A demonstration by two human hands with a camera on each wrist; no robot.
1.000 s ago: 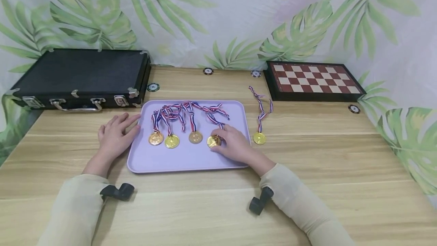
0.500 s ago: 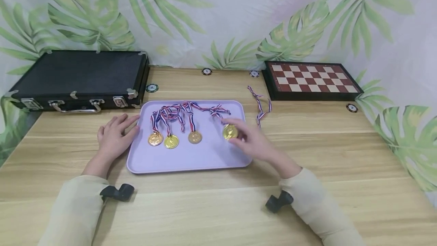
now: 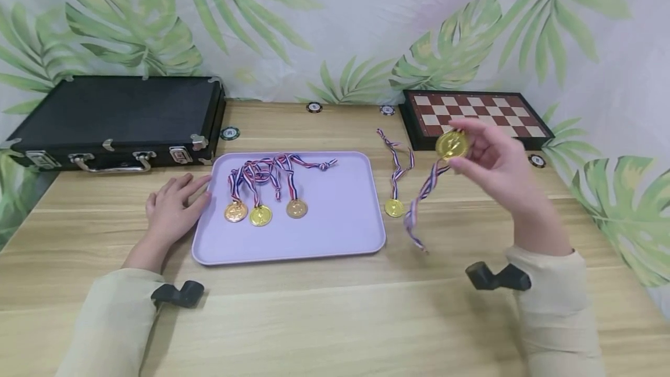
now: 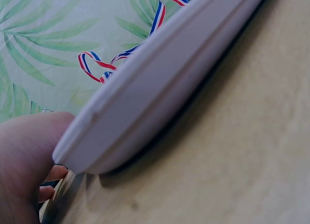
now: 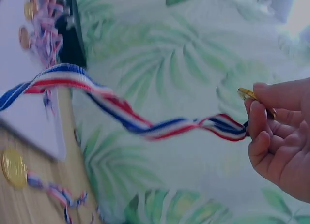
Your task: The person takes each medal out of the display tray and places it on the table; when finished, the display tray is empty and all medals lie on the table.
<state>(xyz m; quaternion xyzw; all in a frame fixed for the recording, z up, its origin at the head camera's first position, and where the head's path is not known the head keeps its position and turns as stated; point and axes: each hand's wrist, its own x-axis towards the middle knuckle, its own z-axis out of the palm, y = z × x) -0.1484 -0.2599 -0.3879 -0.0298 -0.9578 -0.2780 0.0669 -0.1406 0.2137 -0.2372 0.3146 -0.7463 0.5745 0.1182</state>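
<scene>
My right hand (image 3: 494,164) pinches a gold medal (image 3: 452,145) between thumb and fingers, raised over the table right of the tray. Its red, white and blue ribbon (image 5: 160,128) hangs down, twisted. At the lilac tray's (image 3: 335,237) left edge rests my left hand (image 3: 175,205), fingers spread on the table and thumb against the rim. On the tray lie a copper-coloured medal (image 3: 236,211), a gold medal (image 3: 260,215) and a bronze medal (image 3: 296,208), their ribbons tangled behind them. Another gold medal (image 3: 394,207) lies on the wood to the tray's right, ribbon stretched backward.
A black case (image 3: 115,115) with metal latches stands at the back left. The checkered board (image 3: 481,112) sits at the back right, partly behind my right hand. Several poker chips lie about, one (image 3: 230,133) beside the case and another (image 3: 537,160) by the board.
My right hand has lifted the gold medal from the tray's right part and carried it up and rightward, ribbon trailing. My left hand has stayed at the tray's edge.
</scene>
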